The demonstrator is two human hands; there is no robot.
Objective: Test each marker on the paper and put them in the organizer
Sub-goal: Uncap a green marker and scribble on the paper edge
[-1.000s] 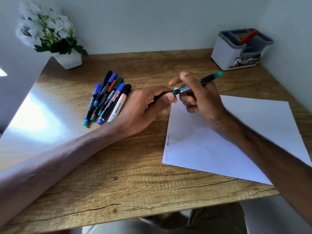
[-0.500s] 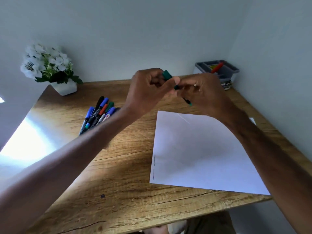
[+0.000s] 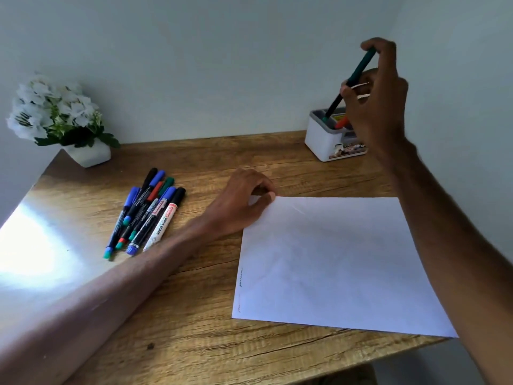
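The bare right arm reaches forward and upward from the lower right. Its right hand (image 3: 380, 107) is raised, fingers curled, pinching a slim black marker with a green cap (image 3: 358, 70), tilted, tip downward. The bare left arm stretches in low from the lower left. The left hand (image 3: 241, 204) lies knuckles up, fingers loosely curled, its thumb tip touching the far corner of a white paper sheet (image 3: 333, 259).

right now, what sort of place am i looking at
Probably a home study corner: a small wooden desk set between plain walls, a marker organizer, and potted white flowers.
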